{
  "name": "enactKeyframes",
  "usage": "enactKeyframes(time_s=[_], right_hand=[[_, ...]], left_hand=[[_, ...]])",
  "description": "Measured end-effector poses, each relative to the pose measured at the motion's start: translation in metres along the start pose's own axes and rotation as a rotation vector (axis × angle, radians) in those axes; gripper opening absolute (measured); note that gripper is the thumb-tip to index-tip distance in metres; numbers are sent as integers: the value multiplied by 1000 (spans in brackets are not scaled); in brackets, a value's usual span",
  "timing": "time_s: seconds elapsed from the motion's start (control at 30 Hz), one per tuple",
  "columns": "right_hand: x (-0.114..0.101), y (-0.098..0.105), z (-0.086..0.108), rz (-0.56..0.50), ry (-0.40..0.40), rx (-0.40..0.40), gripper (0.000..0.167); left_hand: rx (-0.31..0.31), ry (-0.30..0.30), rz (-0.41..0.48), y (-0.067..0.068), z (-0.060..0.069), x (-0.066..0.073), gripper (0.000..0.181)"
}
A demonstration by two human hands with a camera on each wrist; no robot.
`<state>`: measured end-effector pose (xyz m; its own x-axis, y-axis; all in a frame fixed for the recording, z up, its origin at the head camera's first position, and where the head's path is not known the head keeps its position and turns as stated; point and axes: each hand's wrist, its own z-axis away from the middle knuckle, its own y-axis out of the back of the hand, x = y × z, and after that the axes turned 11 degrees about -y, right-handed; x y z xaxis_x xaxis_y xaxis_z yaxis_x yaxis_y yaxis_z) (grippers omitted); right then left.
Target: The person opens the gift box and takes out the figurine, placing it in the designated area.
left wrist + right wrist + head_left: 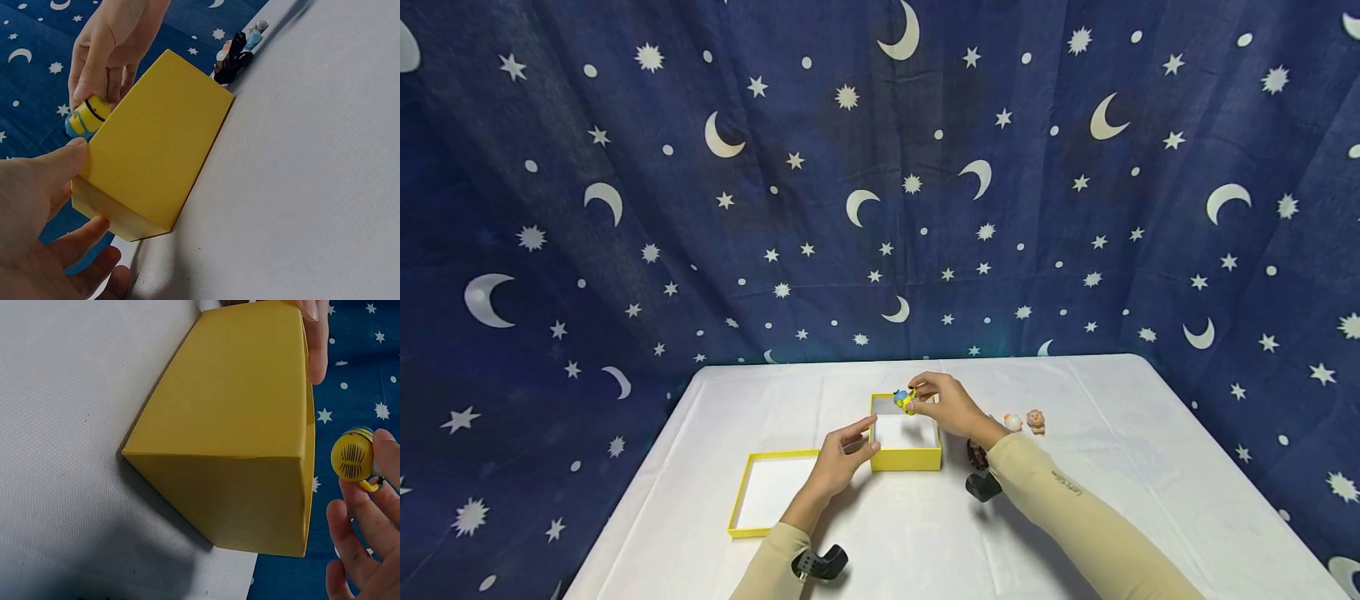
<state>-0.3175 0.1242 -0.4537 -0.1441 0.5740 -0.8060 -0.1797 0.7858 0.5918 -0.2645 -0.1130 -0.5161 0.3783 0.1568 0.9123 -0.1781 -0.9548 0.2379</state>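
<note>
My right hand point(946, 406) pinches a small yellow and blue minion toy figure point(903, 401) between thumb and fingers. It holds the figure above the open yellow box point(906, 460), at the box's far side. In the right wrist view the round yellow head of the minion toy figure point(351, 456), marked with black hair lines, faces the camera. My left hand point(841, 462) is at the left side of the box. In the left wrist view its thumb touches the rim of the yellow box point(159, 137), and a fingertip rests against the side wall.
The box's lid point(778, 492) lies with its white inside up, left of the box. Several small figures stand to the right: a dark one point(977, 455) partly behind my wrist, a white and orange one point(1012, 422) and a brown lion-like one point(1036, 421). A white cloth covers the table point(1150, 500).
</note>
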Motion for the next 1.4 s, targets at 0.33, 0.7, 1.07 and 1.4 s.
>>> enactKeyframes(time_s=[0.33,0.7,1.07,1.4], right_hand=[[-1,8,4,-117,52,-38,35],[10,16,14,-239,98,-144,40],[16,18,20,-217,-41,-106,38],[21,24,26,-288,-114,-44,40]], left_hand=[[0,-5,-6,0,0,0,46],[-30,14,-48,1,1,-3,50],[-21,24,-45,1,0,-4,48],[-23,15,-2,2,1,-1,48]])
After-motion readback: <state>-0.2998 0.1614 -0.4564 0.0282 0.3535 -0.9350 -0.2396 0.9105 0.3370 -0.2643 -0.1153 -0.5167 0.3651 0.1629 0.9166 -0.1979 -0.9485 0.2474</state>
